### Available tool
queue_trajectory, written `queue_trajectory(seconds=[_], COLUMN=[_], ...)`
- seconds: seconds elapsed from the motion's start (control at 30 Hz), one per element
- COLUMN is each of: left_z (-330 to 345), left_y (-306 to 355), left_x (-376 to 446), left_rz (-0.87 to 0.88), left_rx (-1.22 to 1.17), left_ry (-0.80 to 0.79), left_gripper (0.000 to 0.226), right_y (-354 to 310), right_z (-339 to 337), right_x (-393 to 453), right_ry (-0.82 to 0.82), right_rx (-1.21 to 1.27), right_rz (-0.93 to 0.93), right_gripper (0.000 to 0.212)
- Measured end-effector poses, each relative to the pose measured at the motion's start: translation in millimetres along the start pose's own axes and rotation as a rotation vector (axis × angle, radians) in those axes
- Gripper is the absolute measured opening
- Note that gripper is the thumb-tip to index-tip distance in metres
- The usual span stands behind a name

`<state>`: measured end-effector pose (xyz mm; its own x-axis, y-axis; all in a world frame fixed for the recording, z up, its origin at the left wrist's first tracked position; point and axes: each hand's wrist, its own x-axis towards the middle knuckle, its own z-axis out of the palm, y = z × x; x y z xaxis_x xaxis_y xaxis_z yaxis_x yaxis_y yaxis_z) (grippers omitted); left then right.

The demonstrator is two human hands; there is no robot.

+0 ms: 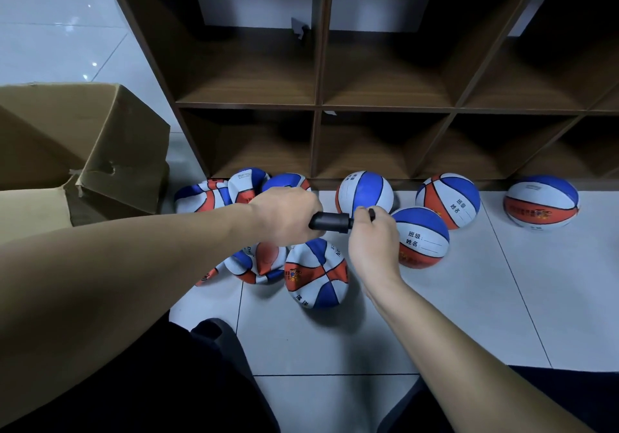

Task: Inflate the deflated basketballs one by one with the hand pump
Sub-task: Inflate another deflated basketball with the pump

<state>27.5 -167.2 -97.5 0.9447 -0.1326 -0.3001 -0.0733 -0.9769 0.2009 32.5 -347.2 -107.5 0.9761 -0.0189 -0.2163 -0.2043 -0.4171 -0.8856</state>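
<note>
My left hand [284, 213] grips the barrel of a black hand pump [331, 222], held level above the floor. My right hand [373, 236] holds the pump's handle end, fingers curled round it. Directly below lies a partly deflated red, white and blue basketball [316, 273], and another crumpled one [256, 263] sits to its left. Several more deflated balls [201, 196] are heaped against the shelf behind my left hand. Round, full balls stand to the right: one near my right hand [423, 236], one behind the pump [365, 191], and one further right [449, 199].
A dark wooden cubby shelf [316, 107] runs across the back with bare compartments. An open cardboard box [83, 151] stands at the left. One more full ball [541, 201] rests far right on the white tiled floor [469, 298]. My dark-clad knees fill the bottom corners.
</note>
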Motion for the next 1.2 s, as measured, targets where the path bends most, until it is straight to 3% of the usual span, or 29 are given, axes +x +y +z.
queue_trajectory(seconds=[0.3,0.57,0.73,0.9,1.2], left_z=[-2.4,-5.0,-1.1,1.9,4.8], left_y=[-3.3,-40.3,-38.8,-24.6,-4.2], left_x=[3.4,-1.4,-0.5,0.4,0.1], left_rz=[0.020,-0.041,-0.049,-0.054,-0.016], left_rx=[-0.042,-0.101,-0.113,-0.044,-0.001], left_ry=[0.006,-0.049,-0.078,0.003,0.011], left_gripper=[0.027,0.035,0.029,0.029,0.024], right_y=[-6.7,-4.9,-3.7,-5.8,0.5], right_z=[-4.4,-48.9,-50.3,-34.5,-6.3], right_x=[3.8,41.4,43.0,30.5,3.0], right_ry=[-0.075,0.019,0.076,0.190,0.071], right_rx=[-0.065,0.076,0.057,0.003,-0.056], right_rz=[-0.067,0.161,0.133,-0.004,-0.045], right_gripper=[0.035,0.029,0.032,0.028,0.035])
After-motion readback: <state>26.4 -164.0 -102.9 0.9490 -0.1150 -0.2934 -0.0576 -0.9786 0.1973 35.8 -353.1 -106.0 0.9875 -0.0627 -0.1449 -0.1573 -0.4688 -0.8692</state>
